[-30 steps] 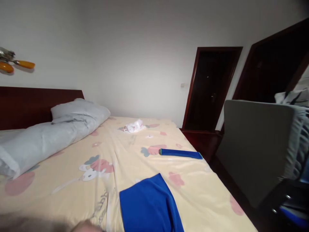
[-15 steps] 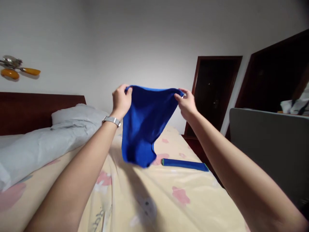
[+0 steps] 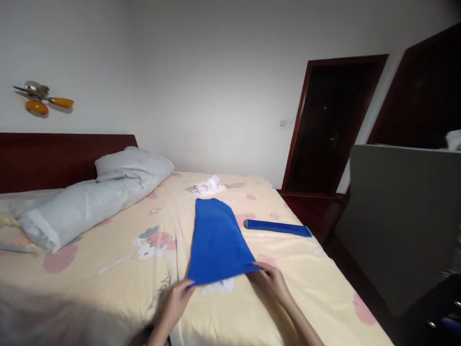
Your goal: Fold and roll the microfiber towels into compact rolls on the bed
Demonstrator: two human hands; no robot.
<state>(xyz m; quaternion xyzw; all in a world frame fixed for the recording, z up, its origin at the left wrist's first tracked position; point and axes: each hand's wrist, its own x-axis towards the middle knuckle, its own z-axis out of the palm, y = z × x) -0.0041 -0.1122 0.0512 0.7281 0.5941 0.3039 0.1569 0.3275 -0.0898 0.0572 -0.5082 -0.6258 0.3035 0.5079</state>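
A plain blue cloth stretches across the bed, its far part on the sheet and its near edge lifted a little. My left hand pinches the near left corner. At the near right corner, my right hand grips the same edge between thumb and fingers. To the right of the cloth lies a narrow, rolled or folded blue cloth strip with green at its ends; neither hand touches it.
The bed has a cream patterned sheet. A white crumpled item rests beyond the cloth. Grey bedding lies along the left, by the dark wooden headboard. A grey panel stands on the right, near a dark door.
Both hands have come down and nearer with the blue cloth. It hung in the air before and now lies spread on the bed. The white crumpled item has come into view.
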